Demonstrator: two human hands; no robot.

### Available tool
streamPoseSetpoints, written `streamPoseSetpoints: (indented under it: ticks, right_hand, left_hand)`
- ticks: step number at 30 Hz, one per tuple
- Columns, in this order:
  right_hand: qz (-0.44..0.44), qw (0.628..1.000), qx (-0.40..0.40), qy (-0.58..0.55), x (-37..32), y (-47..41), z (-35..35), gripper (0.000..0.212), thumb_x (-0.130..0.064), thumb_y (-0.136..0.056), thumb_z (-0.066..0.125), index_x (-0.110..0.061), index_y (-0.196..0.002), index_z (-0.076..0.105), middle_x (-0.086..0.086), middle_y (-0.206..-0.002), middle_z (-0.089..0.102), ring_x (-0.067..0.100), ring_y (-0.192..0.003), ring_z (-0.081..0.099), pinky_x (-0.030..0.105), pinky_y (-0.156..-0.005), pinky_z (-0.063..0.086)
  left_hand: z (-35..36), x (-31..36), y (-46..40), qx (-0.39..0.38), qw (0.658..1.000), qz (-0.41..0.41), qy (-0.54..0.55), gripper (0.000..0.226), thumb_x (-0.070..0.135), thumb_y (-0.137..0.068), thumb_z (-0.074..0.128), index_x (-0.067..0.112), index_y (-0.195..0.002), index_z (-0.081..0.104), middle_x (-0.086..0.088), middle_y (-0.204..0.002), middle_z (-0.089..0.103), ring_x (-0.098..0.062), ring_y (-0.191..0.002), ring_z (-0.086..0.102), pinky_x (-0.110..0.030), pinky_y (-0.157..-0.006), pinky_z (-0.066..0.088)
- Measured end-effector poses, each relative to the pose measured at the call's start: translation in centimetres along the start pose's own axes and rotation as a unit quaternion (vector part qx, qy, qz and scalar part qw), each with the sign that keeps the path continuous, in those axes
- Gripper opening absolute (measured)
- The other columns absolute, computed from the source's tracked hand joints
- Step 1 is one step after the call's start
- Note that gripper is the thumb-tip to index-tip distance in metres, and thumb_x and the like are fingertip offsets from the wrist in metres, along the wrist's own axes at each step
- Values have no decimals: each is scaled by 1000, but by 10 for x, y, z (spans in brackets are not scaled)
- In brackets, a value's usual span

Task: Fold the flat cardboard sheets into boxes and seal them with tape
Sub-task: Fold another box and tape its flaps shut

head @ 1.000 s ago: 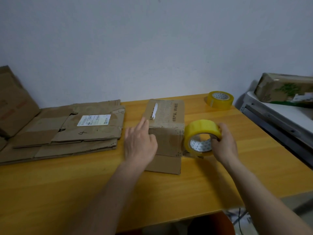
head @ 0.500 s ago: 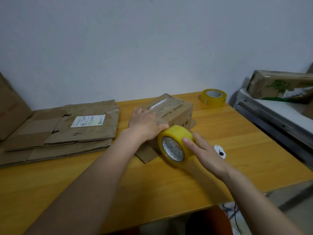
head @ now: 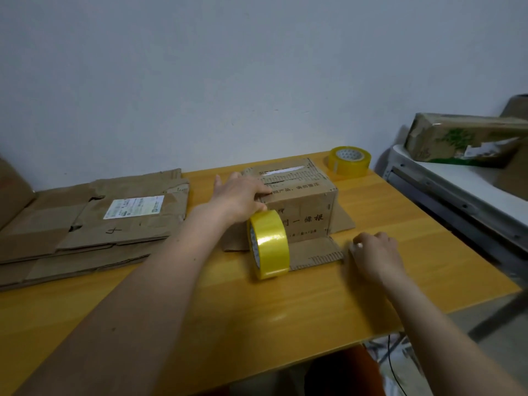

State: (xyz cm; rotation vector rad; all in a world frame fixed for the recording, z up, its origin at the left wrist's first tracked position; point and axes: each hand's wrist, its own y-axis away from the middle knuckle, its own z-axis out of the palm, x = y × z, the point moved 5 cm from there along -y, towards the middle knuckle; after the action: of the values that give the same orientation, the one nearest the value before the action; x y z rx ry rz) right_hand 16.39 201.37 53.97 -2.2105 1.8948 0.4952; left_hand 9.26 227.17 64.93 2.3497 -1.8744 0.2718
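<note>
Your left hand (head: 240, 195) rests on the left end of the cardboard box (head: 297, 201), fingers laid over its top edge and thumb curled at the near face, gripping that corner. The box stands on the table (head: 285, 304) with its flaps splayed flat around its base; one flap lies toward you, another juts out to the box's right. A yellow tape roll (head: 268, 244) stands on edge against the box's near face, just below your left hand and partly on the near flap. Your right hand (head: 377, 252) sits on the table just right of that near flap, fingers curled in, pinching something small and pale that I cannot make out. A second tape roll (head: 349, 160) lies flat behind the box's right end. Left of the box lies a stack of flat cardboard sheets (head: 94, 224), the top one bearing a white label.
</note>
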Motion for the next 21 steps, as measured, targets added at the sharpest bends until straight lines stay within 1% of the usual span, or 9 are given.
streamPoseSetpoints:
  ticks: [3,7,9,11,12,13,15,17,21]
  right_hand:
    - [-2,1000,3,-16,2,-9,0,29,-26,-100,43,-15,-123,56,17,-119,51,36,-110,47,42,-85,43]
    - [12,996,-74,-52,-6,-8,-7,37,-16,-91,61,-16,-128,54,11,-118,61,28,-102,59,36,-76,51]
    - [-3,995,-91,-31,-8,-2,-14,26,-17,-92,60,-9,-116,63,12,-107,66,27,-94,62,39,-77,52]
    - [-49,992,-75,-86,-17,7,-30,16,-14,-89,62,-4,-101,67,14,-94,67,28,-85,63,41,-75,53]
    - [-79,980,-71,-171,-25,14,-41,12,-11,-87,65,-4,-97,65,15,-93,67,27,-82,63,40,-73,53]
    - [-112,951,-74,-277,-37,22,-53,12,-8,-84,68,-5,-96,64,15,-93,67,25,-80,64,36,-71,54]
    - [-179,871,-93,-448,-68,39,-75,19,-6,-81,70,-6,-98,62,12,-94,69,20,-80,67,26,-68,56]
    - [-217,828,-91,-508,-99,45,-84,19,-6,-81,70,-5,-99,62,8,-92,71,15,-78,69,20,-67,56]
    - [-233,806,-78,-538,-151,38,-69,13,-9,-88,66,-8,-98,58,3,-87,69,8,-76,67,18,-67,53]
  left_hand:
    - [-1,1,0,3,1000,-2,18,47,35,-90,64,42,-134,50,5,-146,44,-24,-140,25,-59,-116,5]
    - [-4,-3,1,32,996,-10,81,43,31,-84,71,38,-124,55,11,-132,55,-20,-129,37,-50,-109,28]
    - [-2,-6,3,44,990,-15,129,47,28,-81,74,35,-124,55,14,-129,57,-18,-126,39,-47,-106,34]
    - [1,-10,5,65,981,-27,178,52,24,-79,77,32,-126,55,15,-127,58,-18,-126,41,-46,-107,35]
    - [3,-11,6,77,976,-31,200,55,23,-78,78,31,-127,55,14,-126,59,-17,-126,42,-44,-107,35]
    - [5,-11,6,86,972,-32,217,58,21,-77,79,30,-129,54,14,-126,60,-17,-126,43,-42,-107,35]
    - [8,-11,8,100,966,-25,239,68,18,-74,81,29,-133,50,12,-127,61,-17,-126,44,-37,-105,35]
    - [10,-11,9,116,959,-28,256,78,17,-72,82,31,-139,45,11,-130,59,-18,-126,44,-36,-103,37]
    - [18,-18,12,139,929,-113,324,104,24,-64,89,28,-149,28,-3,-146,40,-26,-133,38,-44,-108,38]
